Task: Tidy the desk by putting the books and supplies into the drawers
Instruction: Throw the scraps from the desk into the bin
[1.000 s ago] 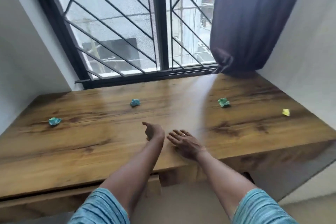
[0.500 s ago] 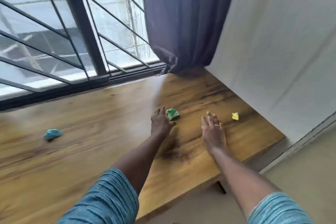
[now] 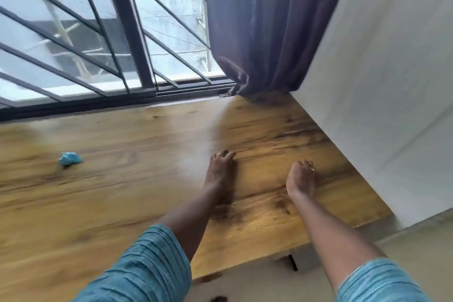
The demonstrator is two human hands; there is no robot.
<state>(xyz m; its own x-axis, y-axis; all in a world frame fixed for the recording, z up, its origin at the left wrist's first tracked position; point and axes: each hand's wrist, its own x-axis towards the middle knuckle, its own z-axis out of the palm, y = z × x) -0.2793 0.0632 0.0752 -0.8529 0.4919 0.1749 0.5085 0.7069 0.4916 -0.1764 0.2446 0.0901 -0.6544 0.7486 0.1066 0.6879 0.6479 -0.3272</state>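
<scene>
Wood desk (image 3: 122, 203): brown grained top running along the window, with its right end against a white wall (image 3: 392, 81).
Left hand (image 3: 220, 170): palm down on the desk, fingers bent down at the far end with a ring showing. Whatever may be under them is hidden, so I cannot tell if it holds anything.
Right hand (image 3: 301, 179): also palm down, near the right end of the desk and apart from the left hand. The fingertips curl onto the wood. I cannot tell whether they close on anything.
Blue scrap (image 3: 69, 158): a crumpled wad of paper lying alone on the desk, untouched.
Deciding relation: the blue scrap lies well off to the left of both hands, at about the same depth as the left knuckles. The left hand is clearly the nearer one, and reaching it probably means a sideways sweep. The wad is a rough ball with no long axis worth lining up to.
Change from half a second ago: a green scrap then lay at the left fingertips and a yellow one just beyond the right hand. Neither shows now, and each hand has come down where its scrap lay, so each has probably been covered or gathered.
Drawers: not in view.
Backdrop: purple curtain (image 3: 269, 19) hanging to the desk's far right corner, barred window (image 3: 122, 32) behind.
</scene>
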